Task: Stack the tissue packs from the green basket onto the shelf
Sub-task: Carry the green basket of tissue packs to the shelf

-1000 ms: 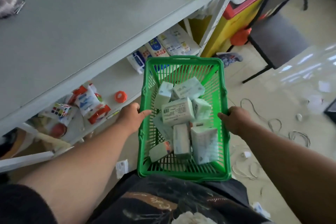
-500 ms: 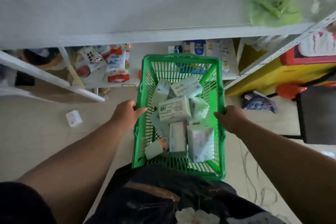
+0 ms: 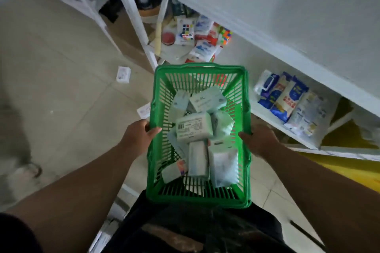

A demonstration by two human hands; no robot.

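Green plastic basket (image 3: 198,199) hangs in front of the person, left hand (image 3: 137,135) and right hand (image 3: 259,139) each gripping a side rim; tissue packs (image 3: 194,127) all lie jumbled inside; stacking looks not yet begun; next, one hand must free itself and lift a pack toward the shelf (image 3: 277,16).
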